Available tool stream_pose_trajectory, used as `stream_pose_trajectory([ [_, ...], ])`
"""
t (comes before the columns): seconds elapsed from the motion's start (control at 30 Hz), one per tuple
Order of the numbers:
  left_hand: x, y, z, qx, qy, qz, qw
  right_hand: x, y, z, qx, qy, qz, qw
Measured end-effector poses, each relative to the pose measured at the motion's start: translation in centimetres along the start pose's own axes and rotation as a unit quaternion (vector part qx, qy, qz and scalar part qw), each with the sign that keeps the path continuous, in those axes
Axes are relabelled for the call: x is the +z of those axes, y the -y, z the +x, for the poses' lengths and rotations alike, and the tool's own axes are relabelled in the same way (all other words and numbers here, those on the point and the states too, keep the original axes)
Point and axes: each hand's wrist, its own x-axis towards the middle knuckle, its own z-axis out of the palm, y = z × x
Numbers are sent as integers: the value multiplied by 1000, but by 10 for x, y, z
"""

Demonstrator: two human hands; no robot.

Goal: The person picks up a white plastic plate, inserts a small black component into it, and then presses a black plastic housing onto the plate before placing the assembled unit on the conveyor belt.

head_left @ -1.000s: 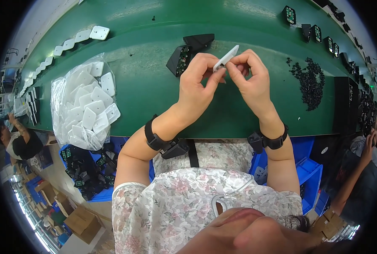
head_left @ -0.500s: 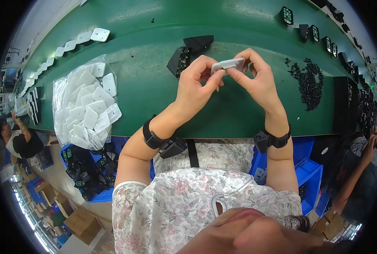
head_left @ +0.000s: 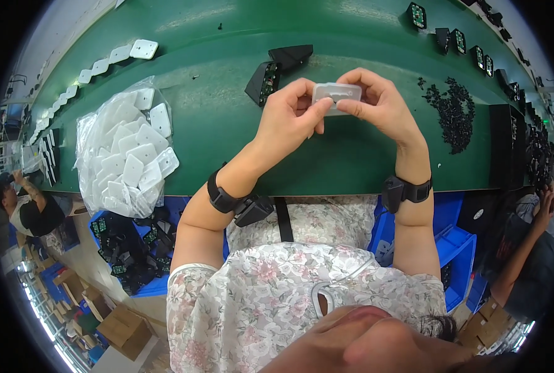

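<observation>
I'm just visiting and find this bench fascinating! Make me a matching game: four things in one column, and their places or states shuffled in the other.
Things
1. Clear plastic bag
2. Heap of small black parts
3. Left hand and right hand
4. Cardboard box

Places or states
A. Fingers and thumbs on one pale plate
B. Lower left of the picture, off the table
C. Left side of the green table, with many white plates
D. Right side of the table, spread loose

Pairs: 1-C, 2-D, 3-A, 4-B

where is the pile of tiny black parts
In the head view, the pile lies on the green table at right, between the right hand and a black box.
</observation>
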Motion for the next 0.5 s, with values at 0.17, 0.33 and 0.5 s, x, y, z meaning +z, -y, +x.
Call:
stream_pose_trajectory([
  [0.17, -4, -4, -1, -20, 16, 62, 998, -3, 3, -1, 70, 60, -50, 994],
  [0.33, -4, -4, 0, -36, 45, 73, 996, -2, 5, -4, 52, 60, -92, 993],
  [0.5, -5, 1, 2, 1, 56, -18, 998, -1, 6, -1, 34, 53, -88, 994],
])
